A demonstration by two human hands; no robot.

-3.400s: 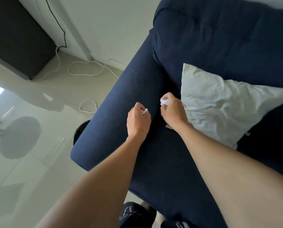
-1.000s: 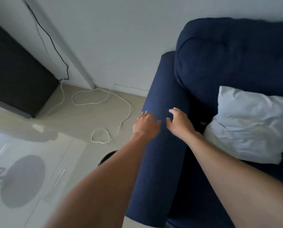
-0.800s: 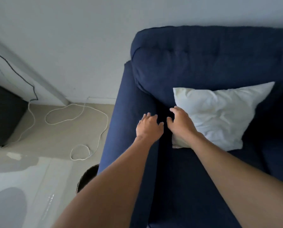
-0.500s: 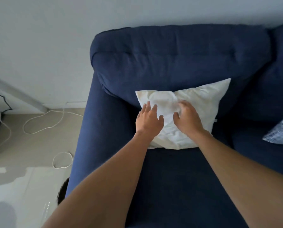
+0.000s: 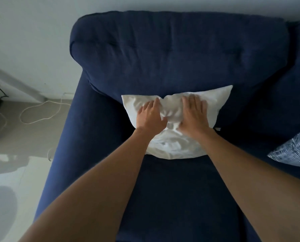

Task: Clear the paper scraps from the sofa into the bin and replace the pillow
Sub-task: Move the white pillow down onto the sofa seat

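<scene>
the crumpled white fabric pillow (image 5: 173, 123) leans against the backrest of the dark navy fabric sofa (image 5: 180, 49), toward 12 o'clock. the left hand (image 5: 150, 116) and right hand (image 5: 193, 114) lie flat on it, fingers spread, gripping nothing, probably pressing it into its place. no paper scraps or bin are visible. a blue patterned cushion (image 5: 294, 151) sits at 3 o'clock.

The left hand (image 5: 150, 117) and right hand (image 5: 194, 116) lie flat on the white pillow (image 5: 215, 100), covering its middle, and the forearms hide its lower corners. At the sofa's (image 5: 180, 49) right end, a patterned cushion (image 5: 295, 151) is cut off by the frame edge. The palms cannot be seen.
</scene>
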